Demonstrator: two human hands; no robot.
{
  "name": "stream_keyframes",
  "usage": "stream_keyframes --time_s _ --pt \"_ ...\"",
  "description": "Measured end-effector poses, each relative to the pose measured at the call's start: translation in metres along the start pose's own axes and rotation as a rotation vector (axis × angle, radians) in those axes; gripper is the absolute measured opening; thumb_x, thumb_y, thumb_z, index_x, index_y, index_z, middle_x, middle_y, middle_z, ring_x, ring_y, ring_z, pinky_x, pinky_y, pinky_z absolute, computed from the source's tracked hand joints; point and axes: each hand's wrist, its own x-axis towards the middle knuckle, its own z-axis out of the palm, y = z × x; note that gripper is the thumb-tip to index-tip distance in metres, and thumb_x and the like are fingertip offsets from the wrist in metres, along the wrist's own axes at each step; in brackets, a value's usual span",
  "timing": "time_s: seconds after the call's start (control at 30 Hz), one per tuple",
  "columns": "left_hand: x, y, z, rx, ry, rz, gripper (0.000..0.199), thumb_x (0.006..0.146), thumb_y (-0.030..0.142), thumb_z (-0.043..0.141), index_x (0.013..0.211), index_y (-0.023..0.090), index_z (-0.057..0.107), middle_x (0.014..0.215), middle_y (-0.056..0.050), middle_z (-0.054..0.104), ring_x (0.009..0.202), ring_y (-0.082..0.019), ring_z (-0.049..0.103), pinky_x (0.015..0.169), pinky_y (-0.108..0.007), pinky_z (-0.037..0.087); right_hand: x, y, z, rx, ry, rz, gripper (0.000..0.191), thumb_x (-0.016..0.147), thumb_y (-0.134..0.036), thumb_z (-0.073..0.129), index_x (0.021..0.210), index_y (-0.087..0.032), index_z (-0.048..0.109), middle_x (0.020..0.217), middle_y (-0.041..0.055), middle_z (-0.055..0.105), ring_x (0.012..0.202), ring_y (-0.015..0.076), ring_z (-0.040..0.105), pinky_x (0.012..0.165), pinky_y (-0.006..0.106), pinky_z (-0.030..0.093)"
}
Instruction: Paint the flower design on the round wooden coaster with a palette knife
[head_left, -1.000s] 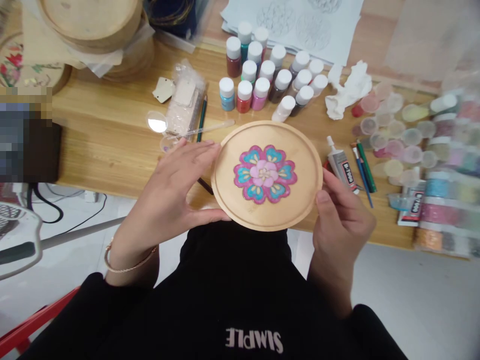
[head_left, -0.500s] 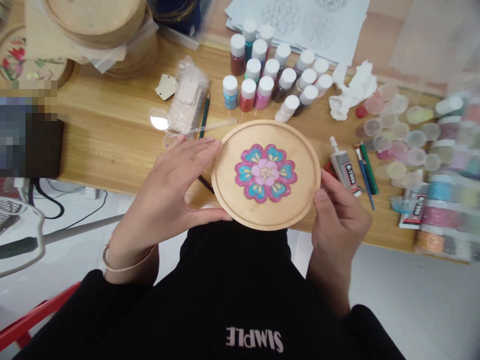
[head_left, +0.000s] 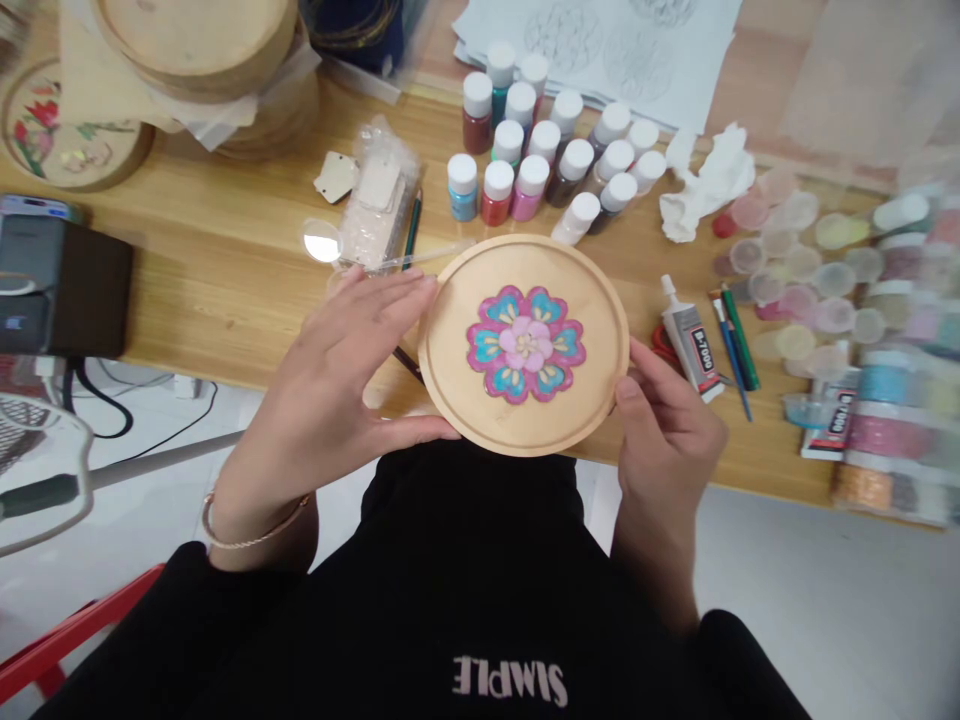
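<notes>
- Left hand [head_left: 337, 370] and right hand [head_left: 664, 440] stay well apart, clamped on opposite sides of a round wooden plate [head_left: 523, 420], over the table's near edge
- Fingertips grip bare rim, clear of the painted flower [head_left: 525, 343]: a careful hold that leaves the pink-and-turquoise design untouched
- Just right of the plate, a B-7000 glue tube [head_left: 690, 340] lies beside paintbrushes [head_left: 731, 345]
- Ahead, white-capped paint bottles [head_left: 532, 175] crowd the wooden tabletop [head_left: 202, 270]
- Far right, glitter jars [head_left: 892, 435]

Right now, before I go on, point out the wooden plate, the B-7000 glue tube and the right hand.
Wooden plate [head_left: 606, 345]: head view, on the bare rim right of the flower.
B-7000 glue tube [head_left: 691, 345]: head view, on the tube's label.
Right hand [head_left: 664, 430]: head view, on the back of the hand.
</notes>
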Motion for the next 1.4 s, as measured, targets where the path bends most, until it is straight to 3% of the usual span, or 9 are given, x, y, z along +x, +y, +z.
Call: stream_keyframes --time_s 0.83,1.07,1.4 --pt "0.001 -0.001 0.002 -0.011 -0.006 0.005 0.08 0.086 0.065 0.071 0.154 0.035 0.042 0.151 -0.007 0.06 0.14 -0.033 0.057 0.127 -0.056 0.036 -0.002 -0.001 -0.001 -0.007 0.004 0.0 0.031 0.089 -0.035 0.073 0.12 -0.031 0.076 0.096 0.0027 0.077 0.095 0.0221 0.074 0.077 0.04 0.065" --pt "0.004 -0.009 0.013 -0.034 0.015 0.075 0.087 0.081 0.062 0.077 0.154 0.027 0.045 0.145 -0.013 0.064 0.136 -0.033 0.061 0.124 -0.056 0.039 -0.003 -0.01 -0.002 -0.035 0.081 -0.032 0.03 0.086 -0.032 0.075 0.116 -0.026 0.078 0.091 0.0042 0.077 0.096 0.0234 0.074 0.076 0.04 0.066" --pt "0.009 -0.01 0.025 -0.149 -0.006 0.051 0.085 0.081 0.069 0.073 0.151 0.029 0.046 0.146 -0.01 0.064 0.136 -0.032 0.061 0.123 -0.054 0.042 -0.005 -0.028 -0.008 0.031 0.177 -0.052 0.028 0.083 -0.026 0.08 0.11 -0.031 0.081 0.094 0.0029 0.078 0.105 0.026 0.074 0.087 0.044 0.066"
